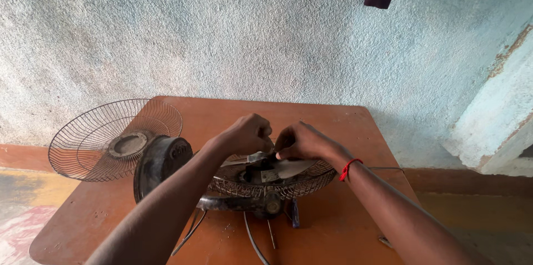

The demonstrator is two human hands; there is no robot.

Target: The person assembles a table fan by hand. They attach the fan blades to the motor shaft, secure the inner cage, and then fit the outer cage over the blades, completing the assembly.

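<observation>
Both hands meet right over the middle of the fan, which lies flat on its back near the front edge of the desk [344, 120]. The left hand [247, 133] and right hand [302, 142] are curled, fingertips almost touching, pinching something small at the fan hub [261, 168]. The grey blade [291, 168] points right, under the right hand. The loose wire guard [114, 140] hangs off the desk's left edge.

Dusty fan blades [277, 169] lie flat in the rear wire guard [272, 187] on the table.
</observation>
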